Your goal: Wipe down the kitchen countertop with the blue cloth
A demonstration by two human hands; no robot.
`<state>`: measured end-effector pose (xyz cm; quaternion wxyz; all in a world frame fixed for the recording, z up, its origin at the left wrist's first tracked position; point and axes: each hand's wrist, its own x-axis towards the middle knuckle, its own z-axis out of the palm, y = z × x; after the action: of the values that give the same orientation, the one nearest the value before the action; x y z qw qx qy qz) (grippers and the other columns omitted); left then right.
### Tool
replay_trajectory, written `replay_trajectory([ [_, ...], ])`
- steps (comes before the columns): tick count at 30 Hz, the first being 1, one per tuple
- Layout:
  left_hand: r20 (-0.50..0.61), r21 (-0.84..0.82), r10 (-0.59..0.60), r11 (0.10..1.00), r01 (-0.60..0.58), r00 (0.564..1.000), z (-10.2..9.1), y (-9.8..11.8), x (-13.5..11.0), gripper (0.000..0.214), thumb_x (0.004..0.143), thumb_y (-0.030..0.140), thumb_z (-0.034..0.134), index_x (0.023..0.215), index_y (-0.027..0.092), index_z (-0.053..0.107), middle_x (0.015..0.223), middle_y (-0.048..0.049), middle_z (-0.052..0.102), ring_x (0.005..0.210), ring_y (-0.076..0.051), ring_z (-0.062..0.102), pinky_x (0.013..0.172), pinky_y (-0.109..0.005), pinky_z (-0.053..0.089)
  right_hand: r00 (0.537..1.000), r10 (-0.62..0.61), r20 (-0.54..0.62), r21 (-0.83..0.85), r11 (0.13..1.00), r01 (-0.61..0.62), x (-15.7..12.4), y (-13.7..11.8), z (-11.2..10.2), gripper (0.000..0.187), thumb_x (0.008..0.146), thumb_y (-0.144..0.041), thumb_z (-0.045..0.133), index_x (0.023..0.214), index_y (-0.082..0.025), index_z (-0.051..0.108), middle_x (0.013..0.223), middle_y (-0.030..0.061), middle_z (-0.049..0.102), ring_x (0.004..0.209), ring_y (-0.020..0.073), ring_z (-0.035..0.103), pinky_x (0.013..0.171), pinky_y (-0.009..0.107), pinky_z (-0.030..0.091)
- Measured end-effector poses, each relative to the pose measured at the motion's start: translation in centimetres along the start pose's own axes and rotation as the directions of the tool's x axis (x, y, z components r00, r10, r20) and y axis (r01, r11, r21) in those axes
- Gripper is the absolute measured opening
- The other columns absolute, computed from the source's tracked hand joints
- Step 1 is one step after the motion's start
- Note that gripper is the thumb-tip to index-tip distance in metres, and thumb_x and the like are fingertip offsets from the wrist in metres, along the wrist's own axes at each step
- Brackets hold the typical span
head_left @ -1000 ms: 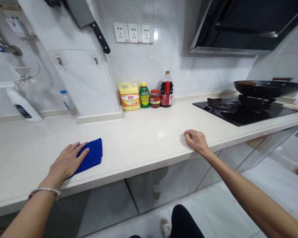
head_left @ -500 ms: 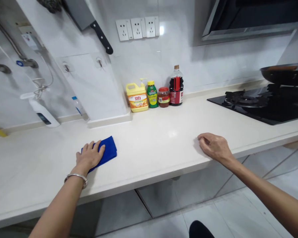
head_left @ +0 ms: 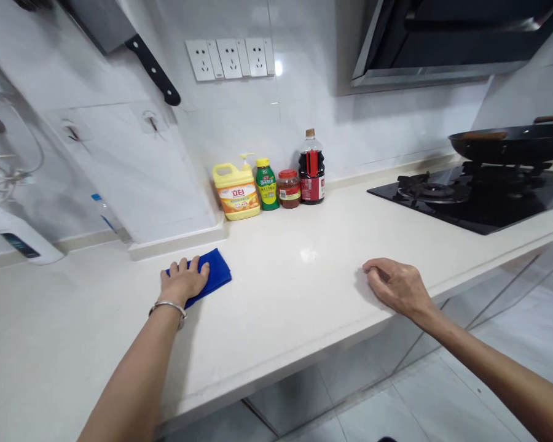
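My left hand (head_left: 187,281) lies flat with spread fingers on a folded blue cloth (head_left: 217,270), pressing it against the white countertop (head_left: 276,294). The palm covers part of the cloth; a silver bangle circles that wrist. Farther right, near the counter's front edge, rests my right hand (head_left: 396,285), its fingers curled in and nothing visible in them. Behind the hands, against the wall, stand a yellow dish soap jug (head_left: 237,193), a green bottle with a yellow cap (head_left: 267,187), a red-lidded jar (head_left: 289,190) and a large dark sauce bottle (head_left: 312,172).
A black gas stove (head_left: 433,190) at the right carries a wok (head_left: 511,147), under a range hood (head_left: 442,43). A cleaver (head_left: 152,69) hangs on the wall beside the sockets (head_left: 230,58). At left are a clear plastic bottle (head_left: 110,218) and a white spray bottle (head_left: 25,236).
My left hand has slid the blue cloth rightward along the counter. The camera view has turned to the right. My right hand stays curled on the counter near the front edge.
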<state>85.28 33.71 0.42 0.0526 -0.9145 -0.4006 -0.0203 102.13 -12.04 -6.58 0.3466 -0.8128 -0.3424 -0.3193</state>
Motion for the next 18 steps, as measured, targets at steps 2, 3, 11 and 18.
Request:
replay_trajectory([
  [2,0.003,-0.005,0.015,1.0,-0.015,1.0,0.0,1.4,1.3,0.077,0.095,0.057,0.017,0.158,0.019,0.039,0.163,-0.0176,0.039,0.151,-0.041,0.032,0.121,-0.062,0.026,1.0,0.003,0.002,-0.014,1.0,-0.003,0.1,-0.1,0.0,0.022,0.087,-0.026,0.051,0.087,-0.022,0.073,0.08,0.0018,0.078,0.063,0.018,0.069,0.062,0.031,0.05],
  [3,0.008,-0.008,0.017,1.0,-0.017,1.0,0.0,2.1,1.9,0.077,0.095,0.057,0.017,0.158,0.019,0.039,0.163,-0.018,0.039,0.151,-0.042,0.032,0.121,-0.062,0.026,1.0,0.007,0.007,-0.019,1.0,-0.006,0.2,-0.1,0.0,0.022,0.087,-0.026,0.051,0.086,-0.022,0.073,0.079,0.0015,0.077,0.062,0.0177,0.068,0.061,0.03,0.05],
  [11,-0.001,-0.039,-0.006,0.999,0.006,1.0,-0.4,6.2,4.4,0.077,0.095,0.055,0.022,0.156,0.013,0.043,0.161,-0.0239,0.04,0.15,-0.047,0.032,0.12,-0.066,0.023,0.998,0.059,0.025,-0.021,0.998,-0.059,0.7,-0.4,-0.3,0.022,0.085,-0.023,0.051,0.084,-0.022,0.073,0.08,0.0019,0.077,0.064,0.0178,0.068,0.064,0.03,0.049],
  [18,-0.04,-0.029,0.098,0.995,-0.099,0.994,-0.8,8.6,0.0,0.073,0.098,0.049,0.019,0.158,0.014,0.039,0.161,-0.0219,0.04,0.15,-0.045,0.031,0.121,-0.064,0.021,0.995,0.091,0.049,-0.04,0.995,-0.089,0.9,-0.7,-0.2,0.024,0.084,-0.022,0.049,0.082,-0.021,0.073,0.077,0.004,0.076,0.064,0.0187,0.066,0.063,0.03,0.045],
])
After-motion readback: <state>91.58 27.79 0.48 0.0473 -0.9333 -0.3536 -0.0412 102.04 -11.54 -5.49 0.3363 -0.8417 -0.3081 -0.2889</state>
